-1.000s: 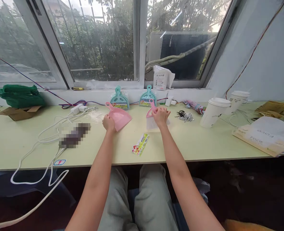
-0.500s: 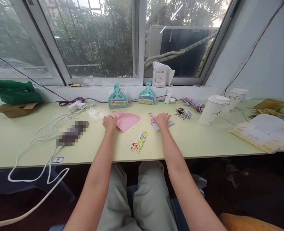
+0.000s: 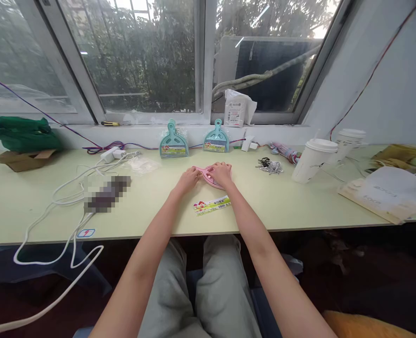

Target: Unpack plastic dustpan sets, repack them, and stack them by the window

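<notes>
A pink dustpan (image 3: 213,184) lies on the table in front of me, its handle pointing left. The matching pink brush (image 3: 209,176) rests in it, largely hidden by my fingers. My left hand (image 3: 188,180) has its fingers closed around the handle end. Over the brush and pan, my right hand (image 3: 221,173) presses down with bent fingers gripping the brush. Just nearer to me lies a printed label card (image 3: 211,205), its right end by my right wrist.
Two blue-green dustpan sets (image 3: 173,143) (image 3: 216,139) lean against the wall. Keys (image 3: 269,165), white cups (image 3: 313,162) and a paper bag (image 3: 387,195) are on the right. White cables (image 3: 58,203), clear plastic (image 3: 142,165) and a cardboard box (image 3: 25,160) lie left.
My left hand has brought the dustpan right, and my right hand has brought the brush left onto it. The label card has turned to lie more sideways.
</notes>
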`<state>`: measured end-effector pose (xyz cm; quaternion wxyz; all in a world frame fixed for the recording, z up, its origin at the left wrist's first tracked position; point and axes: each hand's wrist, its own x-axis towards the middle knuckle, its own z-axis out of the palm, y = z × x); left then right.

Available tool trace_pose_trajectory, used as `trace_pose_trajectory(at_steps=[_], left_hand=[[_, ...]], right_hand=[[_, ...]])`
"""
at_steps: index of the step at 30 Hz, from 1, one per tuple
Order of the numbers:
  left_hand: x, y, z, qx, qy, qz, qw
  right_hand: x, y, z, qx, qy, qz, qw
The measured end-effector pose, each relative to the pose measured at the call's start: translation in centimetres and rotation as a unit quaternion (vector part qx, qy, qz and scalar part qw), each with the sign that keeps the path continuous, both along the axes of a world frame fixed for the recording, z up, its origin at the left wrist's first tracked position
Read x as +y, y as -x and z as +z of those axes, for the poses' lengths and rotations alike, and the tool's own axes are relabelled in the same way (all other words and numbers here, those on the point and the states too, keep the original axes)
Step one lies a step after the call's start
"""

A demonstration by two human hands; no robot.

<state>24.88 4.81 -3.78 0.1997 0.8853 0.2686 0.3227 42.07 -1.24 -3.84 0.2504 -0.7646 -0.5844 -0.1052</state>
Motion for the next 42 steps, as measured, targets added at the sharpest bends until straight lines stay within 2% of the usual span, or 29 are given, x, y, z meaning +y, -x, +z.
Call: trace_pose_trajectory(at_steps=[3,6,8,12,14,18,24,29,32,35,37,39,41,42], left_hand=[[0.2,0.9,0.1,0.100,-0.160,0.055,0.981],[0.7,1.5,0.0,0.137,-0.238,0.087,0.958],[0.9,1.5,-0.2,0.144,-0.271,0.080,0.948],[1.4,1.3,-0.4,0.160,-0.314,0.019,0.936],[1.4,1.1,-0.4,0.167,-0.324,-0.003,0.931],[1.3,0.9,0.0,0.185,-0.323,-0.006,0.928],[1.3,0.7,0.7,0.193,-0.279,0.000,0.941],[1.0,0.9,0.2,0.192,-0.245,-0.006,0.950],[0.7,1.0,-0.3,0.137,-0.225,0.013,0.965],[0.3,0.7,-0.1,-0.011,-0.158,0.100,0.982],[-0.1,0.2,0.3,-0.117,-0.035,0.131,0.984],[-0.5,-0.6,0.7,-0.165,0.154,0.065,0.972],[-0.9,-1.3,0.9,-0.167,0.319,-0.053,0.931],[-1.0,-1.5,1.0,-0.167,0.370,-0.098,0.909]], right_hand=[[0.0,-0.1,-0.3,0.008,0.003,0.004,1.000],[-0.1,-0.1,-0.3,0.033,0.007,0.039,0.999],[-0.1,0.2,-0.2,0.061,0.014,0.077,0.995],[0.1,0.6,-0.2,0.096,0.010,0.119,0.988],[0.1,0.6,-0.2,0.099,0.008,0.115,0.988],[0.2,0.5,-0.2,0.080,0.023,0.107,0.991],[0.2,1.2,0.6,0.049,0.034,0.120,0.991],[-0.1,1.6,0.8,0.028,0.056,0.110,0.992],[-0.5,1.5,0.6,0.016,0.054,0.104,0.993],[-0.5,1.5,0.7,0.057,0.012,0.085,0.995],[-0.3,1.8,0.9,0.119,-0.052,0.057,0.990],[0.0,2.4,1.2,0.190,-0.126,0.022,0.973],[0.3,2.8,1.6,0.257,-0.170,0.010,0.951],[0.3,2.8,1.9,0.290,-0.169,0.026,0.942]])
